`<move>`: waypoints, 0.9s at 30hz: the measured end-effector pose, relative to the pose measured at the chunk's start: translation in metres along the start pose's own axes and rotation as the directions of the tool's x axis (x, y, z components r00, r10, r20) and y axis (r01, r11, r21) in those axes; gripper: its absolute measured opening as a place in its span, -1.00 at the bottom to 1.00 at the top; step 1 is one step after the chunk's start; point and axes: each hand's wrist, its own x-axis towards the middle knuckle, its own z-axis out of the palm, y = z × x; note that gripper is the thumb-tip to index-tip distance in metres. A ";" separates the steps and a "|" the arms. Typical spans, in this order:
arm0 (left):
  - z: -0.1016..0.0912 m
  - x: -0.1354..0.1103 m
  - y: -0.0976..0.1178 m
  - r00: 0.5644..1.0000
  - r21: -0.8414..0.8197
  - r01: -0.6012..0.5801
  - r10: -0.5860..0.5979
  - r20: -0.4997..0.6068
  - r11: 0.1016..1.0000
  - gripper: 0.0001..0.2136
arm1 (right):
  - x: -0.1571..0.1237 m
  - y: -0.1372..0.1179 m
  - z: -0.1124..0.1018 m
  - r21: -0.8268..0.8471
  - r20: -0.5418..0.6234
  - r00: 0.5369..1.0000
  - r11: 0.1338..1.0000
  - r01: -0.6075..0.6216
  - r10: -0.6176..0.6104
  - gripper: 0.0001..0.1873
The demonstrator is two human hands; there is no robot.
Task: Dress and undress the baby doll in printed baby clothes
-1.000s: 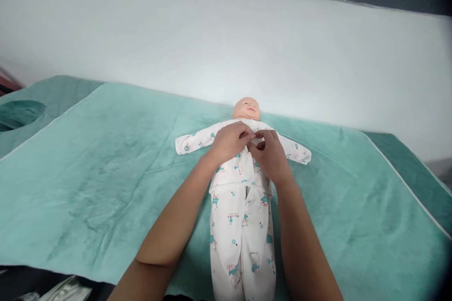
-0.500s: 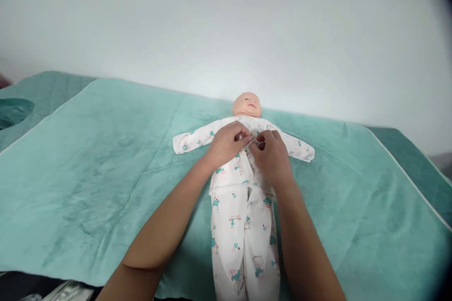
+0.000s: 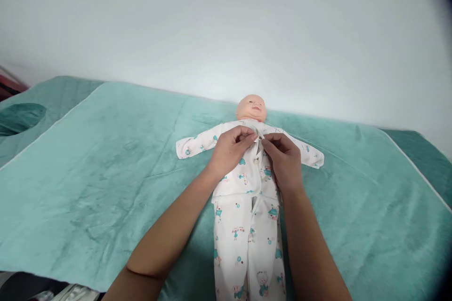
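Note:
A baby doll (image 3: pixel 251 107) lies on its back, dressed in a white printed shirt (image 3: pixel 231 187) and matching trousers (image 3: pixel 233 249). Over its upper chest, my left hand (image 3: pixel 230 148) pinches one front edge of the shirt between thumb and fingers. Opposite it, my right hand (image 3: pixel 286 159) is closed on the other front edge, fingertips close to those of my left. Between the two hands the placket gapes a little. Lower down, a small button (image 3: pixel 256 161) shows on the front. What exactly sits under the fingertips is hidden.
A green plush cover (image 3: pixel 116 160) spreads beneath the doll on both sides. Behind its head rises a pale wall (image 3: pixel 212 33). A darker green oval piece (image 3: pixel 21 118) lies at the far left, and dark and whitish items (image 3: pixel 52 291) show below the front edge.
Both hands have shifted slightly up the chest toward the neck, leaving the button lower on the front uncovered. My right hand has turned outward a little. The camera view has moved slightly.

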 end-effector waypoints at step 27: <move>-0.003 0.003 -0.004 0.999 -0.124 0.037 -0.034 0.023 0.992 -0.80 | 0.007 0.010 -0.005 0.054 0.100 0.977 0.981 0.185 -0.190 -0.96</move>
